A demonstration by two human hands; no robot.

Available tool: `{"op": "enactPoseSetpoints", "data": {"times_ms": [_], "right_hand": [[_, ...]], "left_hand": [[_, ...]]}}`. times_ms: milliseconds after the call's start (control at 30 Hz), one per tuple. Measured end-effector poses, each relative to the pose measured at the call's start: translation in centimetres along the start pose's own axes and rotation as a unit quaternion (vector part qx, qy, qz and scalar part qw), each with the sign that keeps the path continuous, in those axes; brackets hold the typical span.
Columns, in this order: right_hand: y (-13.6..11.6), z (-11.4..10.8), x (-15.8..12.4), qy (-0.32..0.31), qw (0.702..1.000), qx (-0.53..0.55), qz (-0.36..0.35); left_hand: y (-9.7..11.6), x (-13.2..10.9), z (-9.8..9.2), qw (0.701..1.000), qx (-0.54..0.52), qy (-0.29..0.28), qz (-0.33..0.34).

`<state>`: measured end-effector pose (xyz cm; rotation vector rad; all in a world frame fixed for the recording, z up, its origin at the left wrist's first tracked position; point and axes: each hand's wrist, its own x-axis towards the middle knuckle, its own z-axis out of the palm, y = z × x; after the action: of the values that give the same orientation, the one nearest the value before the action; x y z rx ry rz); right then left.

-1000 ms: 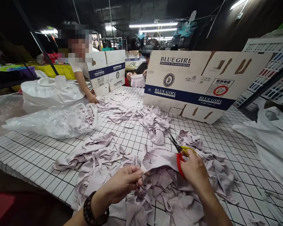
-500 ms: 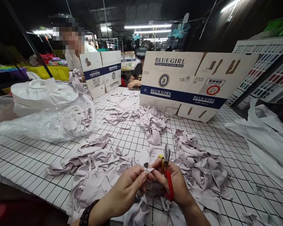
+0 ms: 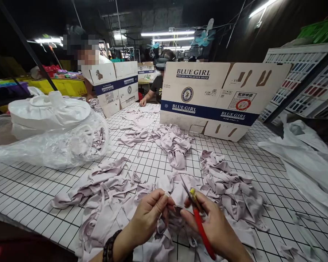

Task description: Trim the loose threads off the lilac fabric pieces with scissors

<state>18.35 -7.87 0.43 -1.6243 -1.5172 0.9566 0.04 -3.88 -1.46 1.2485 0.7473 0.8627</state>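
The scissors (image 3: 203,233) have one bright red handle and one yellow, with dark grey blades. The cloth pieces (image 3: 229,189) are a plain pale lilac, shading to a greyer mauve in the folds. The table (image 3: 38,193) is white, ruled with a grid of black lines. A dark brown beaded bracelet (image 3: 108,249) stands out against it. The large box (image 3: 218,87) is white with a navy band; its lettering is navy above and white on the band, and a red ring marks one label. The fan (image 3: 204,38) is turquoise, the basket (image 3: 319,31) vivid green, and one co-worker's shirt (image 3: 156,87) black.
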Motion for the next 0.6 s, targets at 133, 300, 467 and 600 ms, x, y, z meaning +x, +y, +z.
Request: {"op": "enactPoseSetpoints", "data": {"times_ms": [133,300,467,600], "right_hand": [[-0.6,-0.7,-1.7,-0.002,0.987,-0.159,-0.034],[-1.1,0.1,-2.3,0.043,0.978,-0.203,-0.031],[-1.0,0.2,-2.2,0.04,0.97,-0.237,-0.035],[-0.8,0.0,-1.9,0.02,0.964,-0.261,-0.056]], "left_hand": [[-0.2,-0.1,-0.2,0.995,0.085,-0.013,0.039],[0.0,-0.1,-0.4,0.981,0.169,-0.029,0.085],[0.1,-0.1,-0.5,0.973,0.2,-0.038,0.105],[0.1,-0.2,-0.6,0.972,0.204,-0.035,0.107]]}}
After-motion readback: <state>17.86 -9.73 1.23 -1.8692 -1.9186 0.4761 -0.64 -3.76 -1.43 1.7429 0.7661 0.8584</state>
